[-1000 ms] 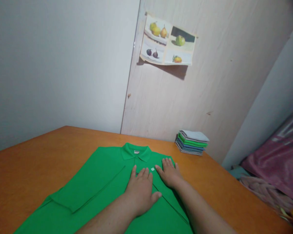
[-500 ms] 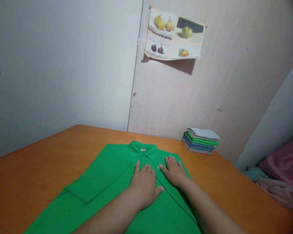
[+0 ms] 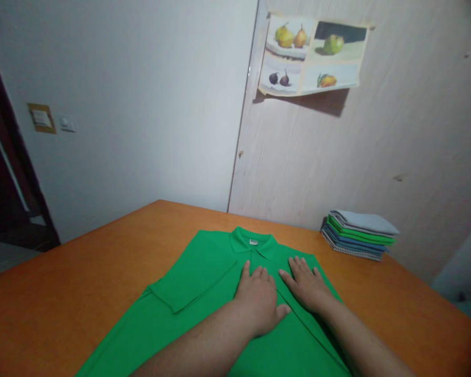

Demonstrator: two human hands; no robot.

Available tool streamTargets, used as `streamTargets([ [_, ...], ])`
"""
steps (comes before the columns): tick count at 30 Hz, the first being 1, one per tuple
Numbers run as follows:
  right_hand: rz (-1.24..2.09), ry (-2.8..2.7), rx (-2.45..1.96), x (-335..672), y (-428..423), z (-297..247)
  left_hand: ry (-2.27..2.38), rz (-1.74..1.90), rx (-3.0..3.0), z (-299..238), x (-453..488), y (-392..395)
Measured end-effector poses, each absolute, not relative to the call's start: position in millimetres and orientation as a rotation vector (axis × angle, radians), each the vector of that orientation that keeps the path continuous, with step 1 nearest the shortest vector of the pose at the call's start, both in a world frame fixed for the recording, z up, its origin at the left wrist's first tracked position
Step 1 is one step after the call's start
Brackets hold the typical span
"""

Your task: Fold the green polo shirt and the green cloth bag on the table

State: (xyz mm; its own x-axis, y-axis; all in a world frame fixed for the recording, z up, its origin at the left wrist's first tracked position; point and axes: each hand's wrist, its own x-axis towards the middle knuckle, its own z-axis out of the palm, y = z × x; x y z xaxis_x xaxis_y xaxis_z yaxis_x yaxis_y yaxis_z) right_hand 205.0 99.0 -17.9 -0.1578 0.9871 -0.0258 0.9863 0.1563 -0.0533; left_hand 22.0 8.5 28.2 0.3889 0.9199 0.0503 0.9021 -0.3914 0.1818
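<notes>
A bright green polo shirt [image 3: 204,293] lies flat on an orange wooden table [image 3: 82,283], collar away from me, its left sleeve folded in over the body. My left hand [image 3: 259,301] rests palm down on the shirt's chest, fingers stretched out. Just to its right, my right hand [image 3: 306,285] also lies flat on the shirt with its fingers spread. Both hands press the fabric below the collar and hold nothing.
A small stack of folded cloths [image 3: 359,234], grey, green, blue and checked, sits at the table's far right by the wall. A fruit poster [image 3: 312,55] hangs on the wooden panel. A light switch [image 3: 66,123] and a dark doorway [image 3: 3,183] are at the left.
My view has swung to the left, bringing the doorway and switch into sight. Both hands stay flat on the shirt's chest in the same pose.
</notes>
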Motion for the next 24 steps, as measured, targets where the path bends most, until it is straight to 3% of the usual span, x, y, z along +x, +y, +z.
streamTargets([
  [5, 0.178, -2.508, -1.861, 198, 92, -14, 1.638, 0.224, 2.522, 28, 22, 8],
  [12, 0.01, -2.362, -2.053, 216, 107, -27, 1.647, 0.231, 2.512, 23, 24, 10],
  [19, 0.097, -2.55, -1.809, 209, 100, -29, 1.637, 0.227, 2.504, 25, 23, 11],
  [24, -0.005, -2.38, -2.024, 222, 109, -28, 1.656, 0.236, 2.493, 26, 23, 11],
])
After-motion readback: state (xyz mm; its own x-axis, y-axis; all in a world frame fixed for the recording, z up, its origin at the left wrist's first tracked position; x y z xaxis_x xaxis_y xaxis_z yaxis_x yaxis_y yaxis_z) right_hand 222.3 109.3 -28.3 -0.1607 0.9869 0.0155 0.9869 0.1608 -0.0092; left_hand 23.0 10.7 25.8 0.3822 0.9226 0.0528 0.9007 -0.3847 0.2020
